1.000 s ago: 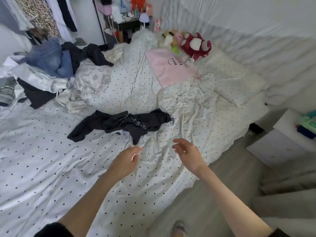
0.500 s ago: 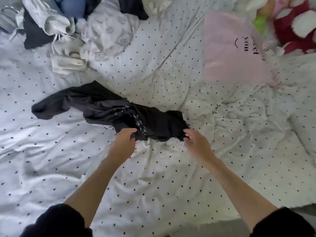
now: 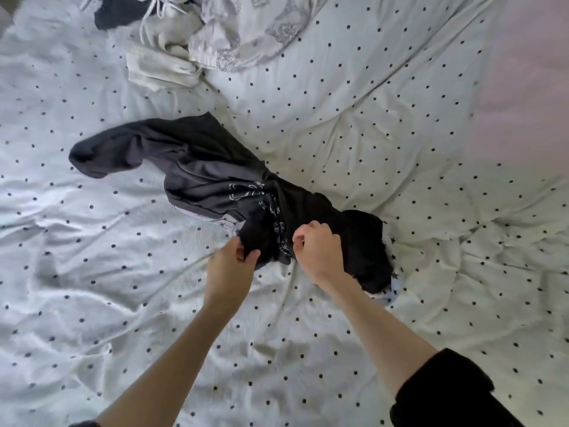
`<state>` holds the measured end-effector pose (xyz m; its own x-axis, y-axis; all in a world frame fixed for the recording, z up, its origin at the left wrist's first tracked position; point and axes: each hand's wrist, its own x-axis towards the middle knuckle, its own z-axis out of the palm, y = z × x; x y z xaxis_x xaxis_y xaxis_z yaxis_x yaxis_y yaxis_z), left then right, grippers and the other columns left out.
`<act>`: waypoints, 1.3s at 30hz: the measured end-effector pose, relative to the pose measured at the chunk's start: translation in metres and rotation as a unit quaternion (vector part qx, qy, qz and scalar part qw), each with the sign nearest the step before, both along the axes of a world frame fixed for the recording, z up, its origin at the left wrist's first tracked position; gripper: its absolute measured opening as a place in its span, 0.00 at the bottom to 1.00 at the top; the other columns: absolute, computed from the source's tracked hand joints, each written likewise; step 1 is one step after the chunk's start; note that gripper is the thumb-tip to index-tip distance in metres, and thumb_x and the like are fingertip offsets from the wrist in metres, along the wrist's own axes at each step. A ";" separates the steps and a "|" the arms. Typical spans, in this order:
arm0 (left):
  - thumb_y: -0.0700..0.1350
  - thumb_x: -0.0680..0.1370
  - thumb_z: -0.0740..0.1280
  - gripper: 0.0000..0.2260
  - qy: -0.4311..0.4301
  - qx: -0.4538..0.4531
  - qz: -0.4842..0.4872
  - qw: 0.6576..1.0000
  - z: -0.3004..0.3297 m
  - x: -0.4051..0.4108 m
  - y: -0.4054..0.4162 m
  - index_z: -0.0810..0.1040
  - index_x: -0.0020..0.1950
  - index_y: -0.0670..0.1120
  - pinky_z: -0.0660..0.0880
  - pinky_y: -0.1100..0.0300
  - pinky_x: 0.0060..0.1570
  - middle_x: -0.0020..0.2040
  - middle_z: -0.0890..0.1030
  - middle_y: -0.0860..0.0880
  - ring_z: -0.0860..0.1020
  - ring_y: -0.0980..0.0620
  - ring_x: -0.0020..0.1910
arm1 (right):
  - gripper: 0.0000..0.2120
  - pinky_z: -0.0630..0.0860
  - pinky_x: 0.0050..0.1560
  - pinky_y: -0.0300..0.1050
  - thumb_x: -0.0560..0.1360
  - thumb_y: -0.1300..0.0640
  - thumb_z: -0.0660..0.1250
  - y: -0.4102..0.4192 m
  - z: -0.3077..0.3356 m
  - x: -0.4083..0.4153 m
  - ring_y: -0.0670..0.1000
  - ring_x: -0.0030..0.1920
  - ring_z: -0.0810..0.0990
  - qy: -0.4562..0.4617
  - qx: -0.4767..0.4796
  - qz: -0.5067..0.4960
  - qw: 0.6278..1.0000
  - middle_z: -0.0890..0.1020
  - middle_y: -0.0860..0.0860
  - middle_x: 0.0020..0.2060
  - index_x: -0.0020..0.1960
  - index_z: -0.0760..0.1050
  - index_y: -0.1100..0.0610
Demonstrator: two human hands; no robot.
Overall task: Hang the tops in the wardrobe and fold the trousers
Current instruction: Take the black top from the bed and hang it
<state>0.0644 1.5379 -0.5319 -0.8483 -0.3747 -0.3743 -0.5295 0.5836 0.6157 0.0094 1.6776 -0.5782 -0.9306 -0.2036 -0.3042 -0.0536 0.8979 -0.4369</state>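
Observation:
A crumpled dark grey garment (image 3: 197, 167) with a white printed pattern lies across the middle of the dotted bed sheet (image 3: 369, 124). My left hand (image 3: 231, 263) pinches its near edge between thumb and fingers. My right hand (image 3: 320, 248) grips the same near edge just to the right, fingers curled into the cloth. A long dark part of the garment trails away to the upper left. Whether it is a top or trousers cannot be told.
A heap of pale clothes (image 3: 215, 35) lies at the top of the bed, with a dark piece (image 3: 117, 13) beside it. A pink cloth (image 3: 529, 72) covers the upper right. Rumpled sheet spreads all around the garment.
Both hands reached down from above the bed to the dark garment and took hold of its near edge. The right hand moved left, closer to the left hand, and the view drew nearer.

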 end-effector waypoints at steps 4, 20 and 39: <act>0.43 0.76 0.68 0.03 -0.129 -0.011 -0.202 0.971 0.000 0.036 -0.004 0.78 0.48 0.44 0.73 0.65 0.37 0.44 0.81 0.50 0.78 0.53 0.39 | 0.09 0.71 0.54 0.50 0.78 0.58 0.59 0.015 0.008 0.029 0.52 0.51 0.76 -0.068 -0.070 -0.030 0.995 0.79 0.50 0.49 0.52 0.77 0.56; 0.44 0.73 0.71 0.09 -0.337 0.041 -0.327 0.882 0.005 0.083 -0.055 0.81 0.50 0.40 0.75 0.58 0.52 0.49 0.82 0.45 0.80 0.49 0.50 | 0.05 0.63 0.56 0.47 0.78 0.58 0.60 -0.021 -0.013 0.063 0.53 0.52 0.77 -0.049 0.159 0.169 0.971 0.79 0.50 0.42 0.45 0.73 0.52; 0.49 0.77 0.66 0.20 -0.188 0.133 0.010 0.973 -0.041 0.120 -0.037 0.73 0.66 0.41 0.68 0.62 0.55 0.61 0.78 0.45 0.75 0.48 0.60 | 0.26 0.71 0.51 0.55 0.75 0.48 0.66 -0.061 -0.006 0.060 0.58 0.61 0.73 0.117 0.081 0.231 0.962 0.74 0.55 0.63 0.70 0.67 0.57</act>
<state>0.1845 1.5014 -0.5729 -0.6269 -0.2366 -0.7423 -0.7554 0.4178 0.5048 0.0692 1.6165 -0.5845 -0.7986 -0.5805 -0.1592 -0.5444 0.8094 -0.2202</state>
